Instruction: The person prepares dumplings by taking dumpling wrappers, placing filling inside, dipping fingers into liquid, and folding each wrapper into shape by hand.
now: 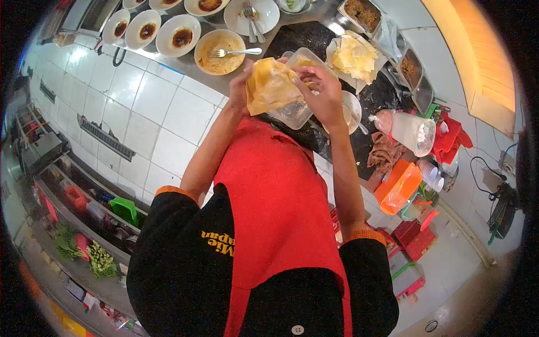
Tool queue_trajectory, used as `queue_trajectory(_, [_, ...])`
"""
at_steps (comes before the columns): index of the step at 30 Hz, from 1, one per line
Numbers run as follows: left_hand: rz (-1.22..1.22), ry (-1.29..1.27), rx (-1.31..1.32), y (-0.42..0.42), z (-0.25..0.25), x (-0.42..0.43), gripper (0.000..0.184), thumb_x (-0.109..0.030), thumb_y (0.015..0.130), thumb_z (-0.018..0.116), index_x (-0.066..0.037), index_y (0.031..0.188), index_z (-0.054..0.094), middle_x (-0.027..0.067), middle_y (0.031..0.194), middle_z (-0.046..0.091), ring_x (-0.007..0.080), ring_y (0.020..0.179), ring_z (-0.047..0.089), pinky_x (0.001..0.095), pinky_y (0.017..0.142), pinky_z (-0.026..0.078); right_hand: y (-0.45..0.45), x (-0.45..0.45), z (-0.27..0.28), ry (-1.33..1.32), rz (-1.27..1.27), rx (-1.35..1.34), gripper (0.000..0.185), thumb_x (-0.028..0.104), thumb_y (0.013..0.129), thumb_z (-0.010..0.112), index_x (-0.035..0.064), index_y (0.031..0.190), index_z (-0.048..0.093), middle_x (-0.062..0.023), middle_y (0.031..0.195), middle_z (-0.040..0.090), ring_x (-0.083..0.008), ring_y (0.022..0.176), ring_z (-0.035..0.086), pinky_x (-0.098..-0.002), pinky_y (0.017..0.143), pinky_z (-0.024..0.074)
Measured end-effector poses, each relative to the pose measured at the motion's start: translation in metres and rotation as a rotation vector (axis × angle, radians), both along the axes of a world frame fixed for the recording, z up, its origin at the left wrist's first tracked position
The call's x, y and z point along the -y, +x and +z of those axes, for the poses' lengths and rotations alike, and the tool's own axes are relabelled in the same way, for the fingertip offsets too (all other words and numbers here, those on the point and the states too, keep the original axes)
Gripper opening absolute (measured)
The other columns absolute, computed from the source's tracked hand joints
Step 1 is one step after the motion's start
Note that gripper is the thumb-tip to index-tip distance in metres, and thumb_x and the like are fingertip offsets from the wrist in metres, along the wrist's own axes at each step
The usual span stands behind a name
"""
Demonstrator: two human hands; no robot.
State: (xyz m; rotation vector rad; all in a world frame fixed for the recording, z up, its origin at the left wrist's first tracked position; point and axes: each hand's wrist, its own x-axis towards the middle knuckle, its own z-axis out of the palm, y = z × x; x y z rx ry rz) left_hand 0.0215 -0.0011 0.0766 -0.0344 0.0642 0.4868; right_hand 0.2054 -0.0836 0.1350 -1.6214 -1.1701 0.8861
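The left hand [240, 91] is holding a yellow sheet [270, 85] beside a clear container [295, 116], apparently supporting it to free the right hand [321, 90]. Whether the right fingers are pinching its edge cannot be told. The broad face is pointing cameraward, one corner apron-ward; no clear long axis is showing.
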Motion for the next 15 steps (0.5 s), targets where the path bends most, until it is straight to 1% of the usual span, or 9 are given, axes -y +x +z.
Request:
queue_trajectory(2, [-0.043, 0.334, -0.523, -0.001, 0.002, 0.002, 0.074, -0.05, 0.1, 0.052, -0.002, 0.153, 0.034, 0.0209, 0.153, 0.045, 0.0373, 0.137, 0.049, 0.0553, 0.112, 0.044, 0.004, 0.006, 0.0, -0.004, -0.023, -0.017, 0.023, 0.005, 0.09, 0.073, 0.0022, 0.113, 0.069, -0.0081, 0.101, 0.074, -0.0143, 0.086, 0.072, -0.0294, 0.073, 0.0588])
queue_trajectory(3, [-0.05, 0.331, -0.522, -0.004, 0.001, 0.002, 0.074, -0.05, 0.1, 0.052, -0.002, 0.153, 0.034, 0.0209, 0.153, 0.045, 0.0373, 0.137, 0.049, 0.0553, 0.112, 0.044, 0.014, 0.008, -0.005, -0.046, -0.043, 0.021, 0.023, 0.005, 0.091, 0.073, 0.0013, 0.113, 0.069, -0.0062, 0.101, 0.073, -0.0127, 0.086, 0.07, -0.0281, 0.073, 0.0579])
queue_trajectory(5, [0.086, 0.264, -0.388, -0.013, -0.003, -0.005, 0.067, -0.035, 0.099, 0.056, -0.002, 0.153, 0.034, 0.0207, 0.154, 0.044, 0.0363, 0.138, 0.049, 0.0544, 0.109, 0.047, 0.039, 0.008, -0.02, -0.087, -0.063, 0.062, 0.023, 0.005, 0.092, 0.073, 0.0003, 0.113, 0.068, -0.0042, 0.1, 0.072, -0.0112, 0.086, 0.069, -0.0268, 0.074, 0.057])
queue_trajectory(7, [0.145, 0.227, -0.32, -0.023, -0.001, -0.014, 0.064, -0.033, 0.1, 0.054, -0.002, 0.152, 0.033, 0.0218, 0.154, 0.043, 0.0388, 0.14, 0.046, 0.0561, 0.112, 0.044, 0.065, 0.008, -0.05, -0.193, -0.106, 0.251, 0.025, 0.005, 0.09, 0.073, 0.0014, 0.114, 0.068, -0.0042, 0.099, 0.073, -0.0101, 0.084, 0.069, -0.0258, 0.074, 0.0565])
queue_trajectory(8, [0.178, 0.207, -0.274, -0.03, 0.003, -0.02, 0.065, -0.034, 0.1, 0.054, -0.002, 0.152, 0.033, 0.0223, 0.154, 0.042, 0.0406, 0.14, 0.045, 0.0568, 0.114, 0.042, 0.075, 0.008, -0.065, -0.215, -0.062, 0.283, 0.028, 0.007, 0.087, 0.075, 0.0026, 0.114, 0.069, -0.0086, 0.1, 0.073, -0.0174, 0.091, 0.07, -0.0317, 0.083, 0.0564])
queue_trajectory(9, [0.211, 0.187, -0.229, -0.035, 0.006, -0.025, 0.066, -0.035, 0.1, 0.054, -0.001, 0.152, 0.032, 0.0228, 0.154, 0.042, 0.0424, 0.141, 0.043, 0.0575, 0.115, 0.04, 0.078, 0.006, -0.081, -0.214, -0.06, 0.284, 0.028, 0.007, 0.087, 0.075, 0.0026, 0.114, 0.069, -0.0086, 0.1, 0.073, -0.0174, 0.091, 0.07, -0.0317, 0.083, 0.0564])
queue_trajectory(11, [0.228, 0.142, -0.197, -0.045, 0.008, -0.032, 0.066, -0.037, 0.1, 0.053, -0.001, 0.152, 0.031, 0.0242, 0.156, 0.039, 0.0444, 0.143, 0.039, 0.0584, 0.118, 0.035, 0.082, 0.0, -0.104, 0.0, 0.146, 0.586, 0.034, 0.006, 0.082, 0.075, 0.0039, 0.115, 0.067, -0.0125, 0.113, 0.07, -0.0288, 0.108, 0.066, -0.0395, 0.099, 0.0511])
queue_trajectory(14, [0.267, 0.194, -0.294, -0.052, 0.017, -0.038, 0.067, -0.039, 0.102, 0.05, 0.0, 0.152, 0.029, 0.0262, 0.158, 0.034, 0.0441, 0.147, 0.032, 0.0582, 0.119, 0.033, 0.067, -0.02, -0.105, 0.036, 0.266, 0.613, 0.051, 0.005, 0.073, 0.076, 0.0068, 0.123, 0.062, -0.0168, 0.126, 0.063, -0.0382, 0.123, 0.055, -0.0455, 0.111, 0.0406])
queue_trajectory(15, [0.269, 0.192, -0.294, -0.053, 0.02, -0.037, 0.067, -0.039, 0.102, 0.05, 0.0, 0.152, 0.029, 0.0262, 0.158, 0.034, 0.0441, 0.147, 0.032, 0.0582, 0.119, 0.033, 0.068, -0.023, -0.111, 0.036, 0.269, 0.614, 0.051, 0.005, 0.073, 0.076, 0.0068, 0.123, 0.062, -0.0168, 0.126, 0.063, -0.0382, 0.123, 0.055, -0.0455, 0.111, 0.0406])
